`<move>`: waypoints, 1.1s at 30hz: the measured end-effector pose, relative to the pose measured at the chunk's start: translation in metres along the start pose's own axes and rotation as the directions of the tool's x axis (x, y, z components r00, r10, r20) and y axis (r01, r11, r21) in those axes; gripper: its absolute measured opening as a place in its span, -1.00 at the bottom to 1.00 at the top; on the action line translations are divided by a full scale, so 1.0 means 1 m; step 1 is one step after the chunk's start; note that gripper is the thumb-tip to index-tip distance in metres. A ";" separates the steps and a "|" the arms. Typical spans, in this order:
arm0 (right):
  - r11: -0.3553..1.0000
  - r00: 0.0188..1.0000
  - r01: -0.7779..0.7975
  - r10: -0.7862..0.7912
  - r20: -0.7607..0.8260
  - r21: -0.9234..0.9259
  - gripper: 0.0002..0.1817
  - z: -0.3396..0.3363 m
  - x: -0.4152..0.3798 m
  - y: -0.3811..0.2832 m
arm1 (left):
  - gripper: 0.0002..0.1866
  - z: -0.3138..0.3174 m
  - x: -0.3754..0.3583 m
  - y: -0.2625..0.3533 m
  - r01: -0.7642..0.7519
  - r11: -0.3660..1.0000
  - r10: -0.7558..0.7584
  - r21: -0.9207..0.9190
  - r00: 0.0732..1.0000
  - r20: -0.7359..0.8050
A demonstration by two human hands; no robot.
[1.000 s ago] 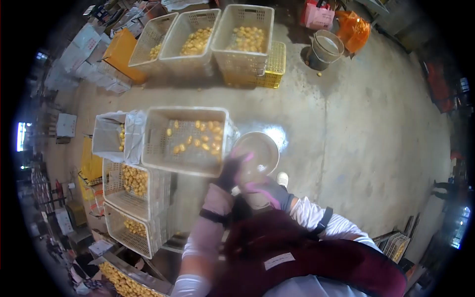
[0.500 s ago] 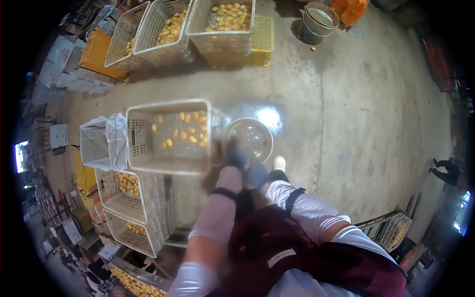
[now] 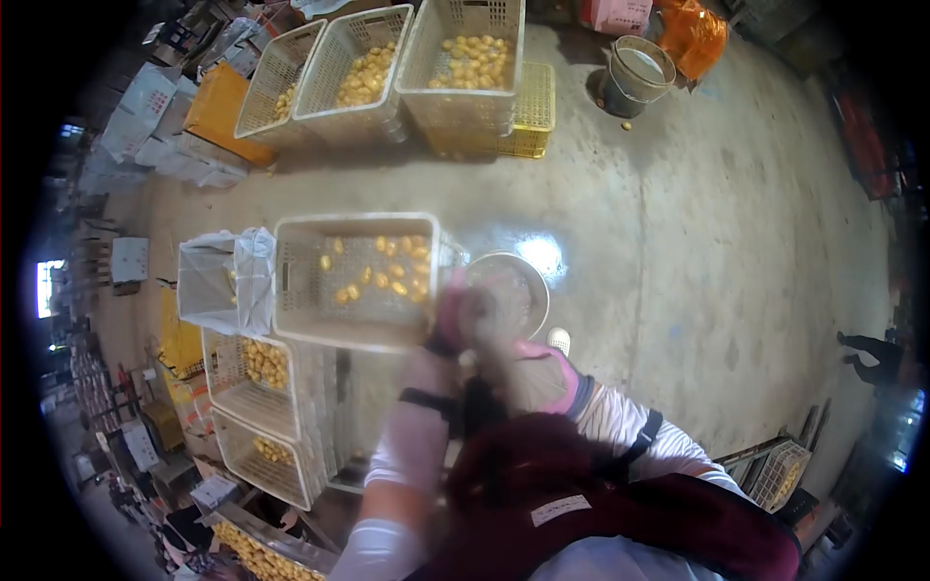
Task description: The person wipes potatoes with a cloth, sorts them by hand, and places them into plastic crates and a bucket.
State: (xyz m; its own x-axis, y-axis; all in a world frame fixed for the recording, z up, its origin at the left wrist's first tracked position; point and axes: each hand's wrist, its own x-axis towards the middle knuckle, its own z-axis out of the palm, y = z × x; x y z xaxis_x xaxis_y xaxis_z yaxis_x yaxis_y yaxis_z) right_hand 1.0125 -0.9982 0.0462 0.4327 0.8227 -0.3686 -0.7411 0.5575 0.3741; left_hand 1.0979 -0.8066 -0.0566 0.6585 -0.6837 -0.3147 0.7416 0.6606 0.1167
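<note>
Both my hands are smeared by motion, close together over the near side of a round basin (image 3: 535,308) on the floor. My left hand (image 3: 451,318), in a pinkish glove, is beside the right edge of a pale plastic crate (image 3: 304,290); its fingers are blurred. My right hand (image 3: 544,376) wears a glove with pink edges, a pale face and a grey-blue cuff. A pale blur lies between the hands, and I cannot tell whether it is a held thing. Small yellow potatoes (image 3: 382,280) are scattered over the crate's bottom.
A lined white container (image 3: 206,281) stands left of the crate. Stacked crates (image 3: 250,416) with potatoes are at lower left, and more crates (image 3: 460,102) line the back. A bucket (image 3: 636,79) stands at the back right, near an orange bag (image 3: 693,41). My shoe (image 3: 559,340) shows beside the basin.
My hands have turned and moved apart; pink and pale glove surfaces show where blue showed before. My right hand has drawn back toward my body. The whole view has shifted slightly.
</note>
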 end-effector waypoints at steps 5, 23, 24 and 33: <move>-0.257 0.863 0.166 -0.429 0.267 -0.952 -0.40 0.038 0.008 0.048 | -0.43 0.144 -0.023 -0.044 -0.241 0.955 0.286 0.174 0.906 -0.313; -0.232 0.799 0.442 -0.337 0.498 -0.867 -0.51 0.013 -0.035 0.025 | -0.75 0.096 -0.040 -0.013 -0.202 0.487 0.318 0.850 0.947 0.043; -0.136 0.811 0.470 -0.325 0.487 -0.872 -0.45 0.008 -0.035 0.025 | -0.78 0.103 -0.038 -0.006 -0.144 0.528 0.233 0.837 0.972 0.020; 0.456 0.899 0.332 -0.419 0.129 -0.826 -0.26 -0.018 0.017 0.017 | -0.85 0.101 -0.007 0.008 -0.271 -0.384 0.221 0.882 0.901 0.373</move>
State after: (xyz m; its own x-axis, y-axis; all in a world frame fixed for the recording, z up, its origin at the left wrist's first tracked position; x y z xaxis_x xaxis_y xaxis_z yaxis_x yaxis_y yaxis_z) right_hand 0.9986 -0.9768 0.0312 0.7660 0.5199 -0.3780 -0.6182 0.4348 -0.6548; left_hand 1.1127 -0.8278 0.0415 0.8052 -0.5856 0.0939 -0.3506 -0.3422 0.8718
